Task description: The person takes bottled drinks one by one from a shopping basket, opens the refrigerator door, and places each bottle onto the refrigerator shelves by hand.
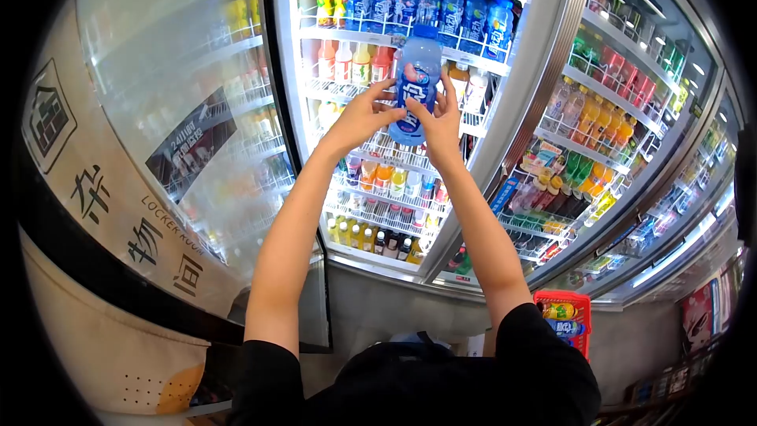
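Note:
Between my two hands a blue drink bottle [422, 63] is held up in front of the open fridge, slightly tilted, its blue cap at the top. My left hand [365, 114] grips its left side, thumb across the label. On the other side my right hand [438, 117] has its fingers around the bottle, thumb also on the label. Behind it, similar blue bottles [384, 1] stand in a row on an upper shelf, beside yellow bottles [324, 1] at the left end.
The glass fridge door [181, 110] stands open on the left. Lower shelves hold juice bottles [360, 65]. To the right, closed fridges hold more drinks [607, 128]. On the floor at lower right sits a red shopping basket [584, 312] with bottles inside.

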Demonstrator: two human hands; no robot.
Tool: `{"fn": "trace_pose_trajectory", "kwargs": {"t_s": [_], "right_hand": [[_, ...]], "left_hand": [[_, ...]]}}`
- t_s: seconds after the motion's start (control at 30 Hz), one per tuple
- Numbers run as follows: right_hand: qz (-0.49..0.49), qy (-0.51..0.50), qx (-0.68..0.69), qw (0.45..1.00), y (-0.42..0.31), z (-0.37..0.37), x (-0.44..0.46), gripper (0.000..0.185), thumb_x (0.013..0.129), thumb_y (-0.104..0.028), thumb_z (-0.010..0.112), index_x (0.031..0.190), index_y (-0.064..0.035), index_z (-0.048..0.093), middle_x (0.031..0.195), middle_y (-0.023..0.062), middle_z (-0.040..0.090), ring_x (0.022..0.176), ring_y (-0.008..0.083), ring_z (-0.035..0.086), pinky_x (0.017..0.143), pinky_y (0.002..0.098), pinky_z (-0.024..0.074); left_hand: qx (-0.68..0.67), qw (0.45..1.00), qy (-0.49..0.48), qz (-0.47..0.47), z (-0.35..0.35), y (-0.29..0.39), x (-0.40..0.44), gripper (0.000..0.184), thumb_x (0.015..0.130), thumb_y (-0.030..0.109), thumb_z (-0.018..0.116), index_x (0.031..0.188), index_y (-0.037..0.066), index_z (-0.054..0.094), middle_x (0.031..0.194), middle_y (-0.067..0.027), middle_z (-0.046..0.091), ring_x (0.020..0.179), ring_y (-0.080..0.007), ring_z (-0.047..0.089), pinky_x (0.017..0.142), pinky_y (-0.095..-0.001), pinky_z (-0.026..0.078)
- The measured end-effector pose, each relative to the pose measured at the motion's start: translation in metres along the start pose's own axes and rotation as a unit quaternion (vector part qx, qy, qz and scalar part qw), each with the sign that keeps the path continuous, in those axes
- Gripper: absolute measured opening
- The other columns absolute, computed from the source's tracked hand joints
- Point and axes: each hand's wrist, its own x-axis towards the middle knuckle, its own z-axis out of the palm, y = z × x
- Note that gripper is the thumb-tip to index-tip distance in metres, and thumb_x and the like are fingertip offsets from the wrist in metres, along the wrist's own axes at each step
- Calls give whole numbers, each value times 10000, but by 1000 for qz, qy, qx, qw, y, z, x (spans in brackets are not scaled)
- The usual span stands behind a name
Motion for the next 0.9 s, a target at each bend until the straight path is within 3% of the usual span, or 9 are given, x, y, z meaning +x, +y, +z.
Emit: {"fn": "trace_pose_trajectory", "kwargs": {"t_s": [0.17,0.33,0.4,0.57,0.67,0.7,0.8,0.9], "right_hand": [[-30,2,-50,998,10,9,22,893,808,-102,785,1536,-53,271,1267,185,541,1127,231,594,903,335,524],[-27,6,-39,999,24,4,48,902,812,-128,794,1528,-13,258,1274,197,535,1130,239,589,912,338,520],[-58,14,-51,997,40,-1,65,909,806,-149,802,1521,-2,260,1292,197,530,1137,244,585,907,338,523],[-69,8,-132,989,54,-10,114,977,725,-281,868,1485,-6,321,1313,222,549,1124,278,601,902,375,533],[-100,14,-210,972,69,-12,150,1002,709,-315,879,1482,-1,323,1257,235,583,1088,291,621,894,388,536],[-103,16,-237,966,72,-12,163,1008,690,-326,879,1464,11,329,1218,249,605,1035,300,647,880,391,539],[-89,-17,-204,975,77,-5,199,1004,671,-311,874,1445,19,328,1189,248,622,991,289,665,848,372,545],[-114,-10,-258,959,76,0,227,983,660,-275,866,1427,21,327,1156,244,636,956,274,673,810,358,547]], "left_hand": [[60,998,13,33,-4,-14,24,933,824,165,787,1562,56,227,1225,-184,629,1098,-237,621,912,-354,516],[105,994,13,37,-4,-18,56,1060,768,184,808,1578,26,144,1192,-189,642,1094,-248,641,907,-363,519],[164,982,38,88,0,-25,70,1090,755,180,801,1583,27,109,1169,-195,643,1078,-264,646,909,-364,517],[212,965,83,128,-15,-43,117,920,727,217,798,1485,18,317,1168,-176,659,1067,-304,657,898,-380,520],[244,958,111,100,-30,-39,139,934,714,257,807,1483,26,331,1171,-189,658,1063,-304,659,895,-384,521],[230,961,114,103,-35,-40,149,935,690,307,807,1464,52,349,1186,-230,656,1066,-386,661,907,-432,521],[256,952,143,89,-46,-46,179,914,688,295,809,1448,54,361,1157,-235,661,1048,-400,661,885,-445,524],[251,943,169,137,-58,-55,213,869,690,263,806,1417,48,380,1129,-240,664,1028,-418,658,870,-458,522]]}}
